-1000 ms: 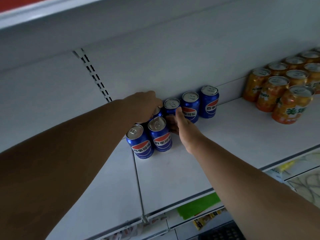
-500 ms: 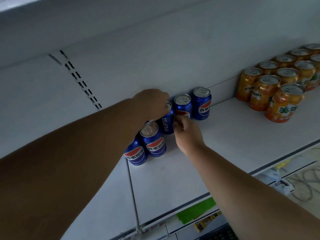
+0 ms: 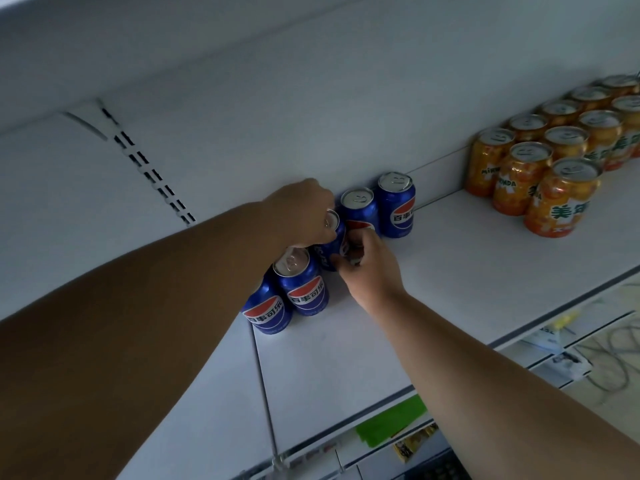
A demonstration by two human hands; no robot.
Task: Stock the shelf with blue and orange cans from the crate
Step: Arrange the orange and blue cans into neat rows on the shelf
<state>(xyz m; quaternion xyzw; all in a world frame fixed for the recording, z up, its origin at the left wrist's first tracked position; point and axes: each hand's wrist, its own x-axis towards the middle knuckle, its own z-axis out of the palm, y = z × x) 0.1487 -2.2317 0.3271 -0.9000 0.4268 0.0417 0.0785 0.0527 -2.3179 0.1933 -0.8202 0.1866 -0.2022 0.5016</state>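
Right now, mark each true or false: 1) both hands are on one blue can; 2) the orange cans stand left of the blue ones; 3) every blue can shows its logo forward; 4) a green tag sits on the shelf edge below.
1) True: the left hand grips the top of the blue can and the right hand holds its side.
2) False: the orange cans stand to the right of the blue ones.
3) False: the held can shows side lettering instead.
4) True: a green tag sits on the shelf edge below.
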